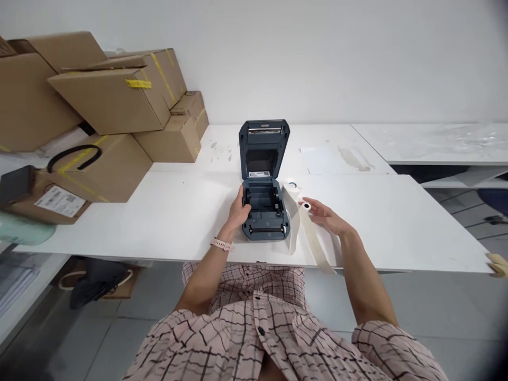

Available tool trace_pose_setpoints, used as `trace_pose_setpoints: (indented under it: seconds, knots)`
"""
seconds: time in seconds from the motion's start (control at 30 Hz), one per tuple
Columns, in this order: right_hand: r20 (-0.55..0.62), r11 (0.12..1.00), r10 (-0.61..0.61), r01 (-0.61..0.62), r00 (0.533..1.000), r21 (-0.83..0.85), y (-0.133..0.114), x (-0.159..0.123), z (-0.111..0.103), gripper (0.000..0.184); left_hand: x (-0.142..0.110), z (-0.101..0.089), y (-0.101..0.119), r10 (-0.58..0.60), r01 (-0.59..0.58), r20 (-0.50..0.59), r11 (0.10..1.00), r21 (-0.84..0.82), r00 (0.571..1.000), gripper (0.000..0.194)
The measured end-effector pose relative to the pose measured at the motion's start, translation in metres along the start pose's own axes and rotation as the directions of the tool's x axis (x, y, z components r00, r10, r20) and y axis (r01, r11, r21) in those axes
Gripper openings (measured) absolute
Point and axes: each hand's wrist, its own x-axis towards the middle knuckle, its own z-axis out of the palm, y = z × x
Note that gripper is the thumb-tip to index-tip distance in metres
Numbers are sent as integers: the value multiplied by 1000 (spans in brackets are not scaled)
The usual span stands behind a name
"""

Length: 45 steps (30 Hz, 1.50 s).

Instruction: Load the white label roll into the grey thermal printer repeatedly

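Note:
A dark grey label printer (266, 214) stands on the white table with its lid (264, 151) raised and its roll bay bare. My left hand (238, 210) grips the printer's left side, thumb over the rim and fingers along the outer wall. To the right of the printer, my right hand (323, 214) has its fingers around a small roll of label paper (306, 207). From that roll a loose paper strip (319, 248) runs down past the table's front edge. Another label roll (292, 186) lies close to the printer's right side, its strip (294, 233) trailing toward me.
Cardboard boxes (115, 100) are piled on the left, one with a black strap (75, 151). A white sheet (317, 159) lies behind my right hand. A second white table (444, 143) adjoins at the far right. The wall (341, 63) rises behind.

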Motion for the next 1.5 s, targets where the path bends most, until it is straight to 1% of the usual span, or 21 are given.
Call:
trace_pose_setpoints:
  seconds: [0.1, 0.2, 0.27, 0.33, 0.37, 0.4, 0.47, 0.5, 0.53, 0.6, 0.67, 0.7, 0.73, 0.8, 0.87, 0.93, 1.03, 1.17, 1.33, 1.4, 1.5]
  knots:
    - [-3, 1000, 5, -5, 1000, -29, -2, 1, 17, 69, -1, 1, 1, -74, 74, -7, 997, -9, 997, 92]
    - [-47, 999, 41, -42, 998, -17, -11, -4, 23, 57, -2, 1, 3, -70, 70, -9, 997, -23, 997, 92]
    - [-103, 999, -14, 18, 995, 40, -26, -15, 23, 51, -3, 1, 5, -67, 66, -8, 997, -41, 998, 93]
    - [-145, 988, -135, 143, 980, 51, -52, -25, 24, 48, -4, 1, 7, -70, 70, -3, 996, -58, 998, 94]
    - [-129, 980, -191, 195, 973, 24, -69, -27, 27, 47, -4, 1, 9, -72, 72, -2, 996, -61, 997, 95]
    - [-72, 972, -235, 234, 969, -25, -87, -26, 32, 47, -5, 2, 10, -74, 73, -3, 996, -60, 997, 95]
    - [110, 941, -267, 283, 957, -184, -122, -12, 47, 46, -5, 2, 12, -81, 80, -16, 996, -47, 997, 96]
    - [202, 905, -258, 310, 945, -291, -136, 0, 57, 45, -5, 2, 13, -85, 83, -24, 996, -43, 996, 96]
    - [245, 848, -255, 338, 935, -408, -146, 14, 69, 45, -5, 3, 13, -87, 86, -29, 995, -43, 996, 97]
    - [275, 684, -198, 333, 941, -649, -155, 46, 92, 41, -4, 3, 12, -93, 91, -33, 995, -48, 995, 98]
    - [271, 458, -119, 295, 955, -839, -148, 74, 112, 40, -3, 3, 11, -97, 96, -21, 994, -45, 995, 99]
    - [272, 355, -82, 283, 959, -891, -142, 84, 120, 41, -2, 3, 10, -97, 97, -15, 995, -37, 995, 99]
    - [277, 278, -53, 281, 959, -919, -134, 92, 126, 42, -2, 3, 10, -95, 94, -9, 995, -28, 995, 99]
    - [298, 203, -18, 296, 954, -933, -120, 101, 133, 45, -2, 3, 9, -81, 81, -11, 997, -19, 997, 98]
    - [322, 200, -19, 319, 947, -926, -111, 102, 134, 47, -2, 3, 8, -59, 58, -21, 998, -40, 998, 98]
    - [356, 226, -53, 358, 933, -906, -107, 97, 131, 47, -2, 4, 6, -47, 45, -24, 997, -69, 999, 98]
    - [362, 326, -156, 394, 919, -860, -106, 80, 125, 40, -2, 4, 3, -42, 41, -18, 996, -80, 999, 96]
    - [329, 476, -282, 429, 901, -767, -104, 35, 127, 36, -4, 4, 5, -54, 55, 14, 990, -127, 998, 94]
    - [210, 545, -355, 384, 911, -745, -93, -25, 149, 39, -10, 5, 18, -45, 46, 10, 978, -203, 999, 92]
    - [186, 564, -355, 369, 916, -739, -89, -38, 161, 40, -12, 5, 23, -62, 63, 12, 975, -211, 998, 91]
    - [170, 552, -341, 343, 925, -760, -85, -45, 176, 41, -15, 5, 30, -66, 69, 19, 974, -218, 998, 90]
